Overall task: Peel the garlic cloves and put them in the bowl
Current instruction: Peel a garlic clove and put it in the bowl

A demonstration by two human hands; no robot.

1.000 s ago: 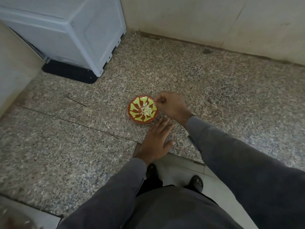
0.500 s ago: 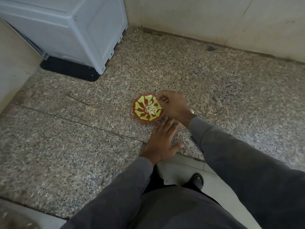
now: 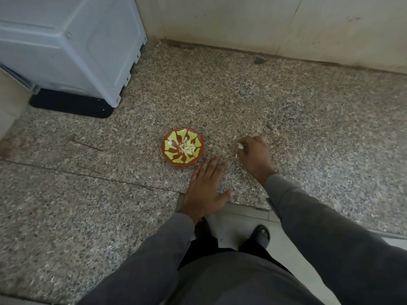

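Note:
A small red bowl (image 3: 166,144) with a yellow-green pattern sits on the speckled granite counter, and several peeled garlic cloves (image 3: 187,148) lie in its middle. My left hand (image 3: 203,189) rests flat on the counter just below and right of the bowl, fingers straight. To the right of the bowl, my right hand (image 3: 255,157) is down on the counter with its fingers curled, pinching a small white garlic piece (image 3: 239,146) at the fingertips. Thin pale flakes of garlic skin (image 3: 236,155) lie around that hand.
A white appliance (image 3: 72,45) on a black base (image 3: 72,105) stands at the back left. A tiled wall (image 3: 264,23) runs along the back. The counter's front edge (image 3: 248,208) is near my left wrist, with my feet (image 3: 262,234) on the floor below.
My right hand has moved from the bowl's right rim out to the right onto the counter, where it now pinches a white garlic piece. My left hand has stayed flat.

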